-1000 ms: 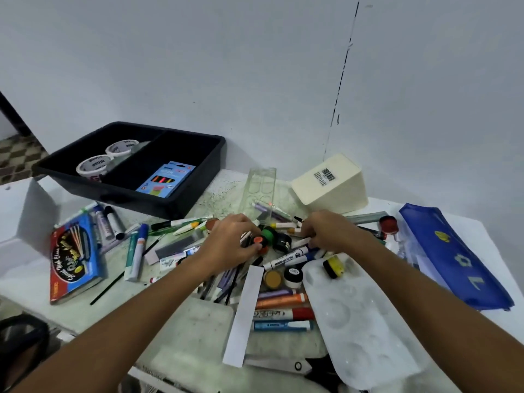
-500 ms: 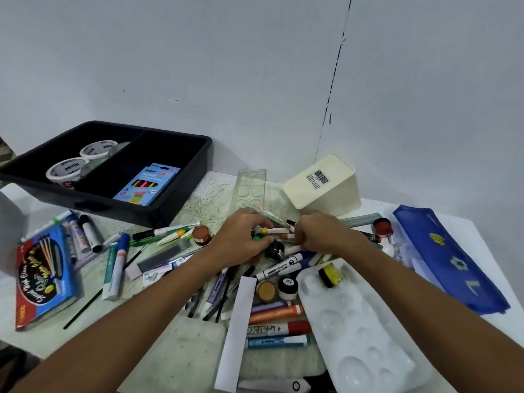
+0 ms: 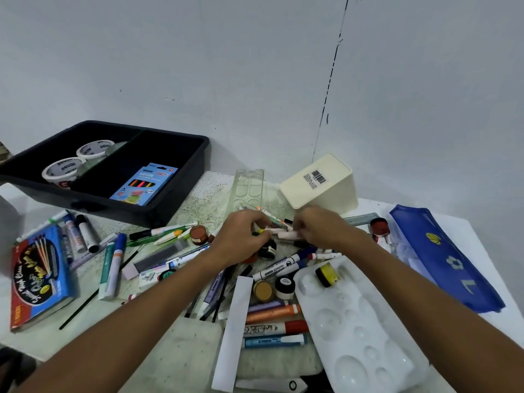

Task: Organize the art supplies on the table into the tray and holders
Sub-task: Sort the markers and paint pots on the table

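Our left hand (image 3: 241,236) and right hand (image 3: 320,228), right of the black tray (image 3: 181,202), pinch pale markers (image 3: 283,233) together.

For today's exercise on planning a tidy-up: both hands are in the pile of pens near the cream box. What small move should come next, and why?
Probably lift the gathered pens clear of the pile. Both the left hand and the right hand already curl round them, while the black tray at the left has room.
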Motion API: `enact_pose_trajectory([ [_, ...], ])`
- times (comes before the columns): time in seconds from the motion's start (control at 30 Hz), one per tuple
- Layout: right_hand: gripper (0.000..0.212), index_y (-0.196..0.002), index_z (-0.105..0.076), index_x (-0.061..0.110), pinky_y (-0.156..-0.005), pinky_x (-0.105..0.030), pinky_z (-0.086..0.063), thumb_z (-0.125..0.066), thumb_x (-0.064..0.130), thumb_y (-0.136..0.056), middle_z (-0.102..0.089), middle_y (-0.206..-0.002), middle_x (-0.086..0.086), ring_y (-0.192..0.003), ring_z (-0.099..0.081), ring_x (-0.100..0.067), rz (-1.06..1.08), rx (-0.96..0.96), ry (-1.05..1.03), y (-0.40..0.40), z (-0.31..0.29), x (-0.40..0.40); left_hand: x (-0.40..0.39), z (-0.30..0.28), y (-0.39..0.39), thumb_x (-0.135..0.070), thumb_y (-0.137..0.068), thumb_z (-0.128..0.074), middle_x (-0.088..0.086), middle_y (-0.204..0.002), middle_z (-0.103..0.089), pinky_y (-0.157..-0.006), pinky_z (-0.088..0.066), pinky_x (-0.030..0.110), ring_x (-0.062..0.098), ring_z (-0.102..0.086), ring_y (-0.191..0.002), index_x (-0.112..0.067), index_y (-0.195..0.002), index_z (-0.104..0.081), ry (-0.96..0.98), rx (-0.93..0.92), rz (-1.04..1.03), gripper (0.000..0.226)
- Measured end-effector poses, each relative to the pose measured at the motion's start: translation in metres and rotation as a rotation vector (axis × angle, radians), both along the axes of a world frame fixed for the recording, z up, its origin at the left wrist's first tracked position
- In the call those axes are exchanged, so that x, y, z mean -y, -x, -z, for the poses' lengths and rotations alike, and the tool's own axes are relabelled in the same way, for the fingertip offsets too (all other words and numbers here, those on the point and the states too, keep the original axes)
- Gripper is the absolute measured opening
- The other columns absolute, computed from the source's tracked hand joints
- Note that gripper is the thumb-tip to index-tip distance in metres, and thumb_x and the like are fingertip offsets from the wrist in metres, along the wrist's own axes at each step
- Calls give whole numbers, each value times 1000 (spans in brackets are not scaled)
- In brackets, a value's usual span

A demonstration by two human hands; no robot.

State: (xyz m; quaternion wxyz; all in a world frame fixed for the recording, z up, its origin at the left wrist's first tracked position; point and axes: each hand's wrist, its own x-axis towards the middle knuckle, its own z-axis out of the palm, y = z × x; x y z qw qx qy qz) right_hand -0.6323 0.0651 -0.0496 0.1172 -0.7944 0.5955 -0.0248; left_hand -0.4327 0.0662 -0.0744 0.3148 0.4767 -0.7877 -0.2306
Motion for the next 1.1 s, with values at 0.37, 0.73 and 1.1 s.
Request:
enact_pose_trajectory([
  [0.37, 9, -85, -69, 10, -60, -8, -43, -75, 7, -79, -65, -74, 5, -63, -58, 3, 48, 740, 135, -8, -6, -21, -15, -23, 22, 5, -85, -64, 22, -90, -70, -63, -60, 33, 28, -71, -77, 4, -99, -62, -650, -920, -157, 14],
  [0.73, 10, -91, -74, 35, -94, -41, -29, -69, 31, -83, -45, -97, 12, -110, -36, -16, -236, -79, -139, -13, 4, -34, -17, -21, -18, 6, -89, -58, 15, -82, -71, -63, -61, 36, 30, -71, -75, -2, -91, -65, -598, -844, -209, 11],
  [1.1, 20, -96, -76, 30, -81, -31, -39, -71, 41, -81, -48, -97, 7, -104, -42, -18, -272, -76, -113, -19, 17, -23, -23, -19, -33, 7, -91, -55, 22, -87, -69, -52, -57, 29, 26, -70, -67, 3, -102, -61, -635, -823, -214, 13],
])
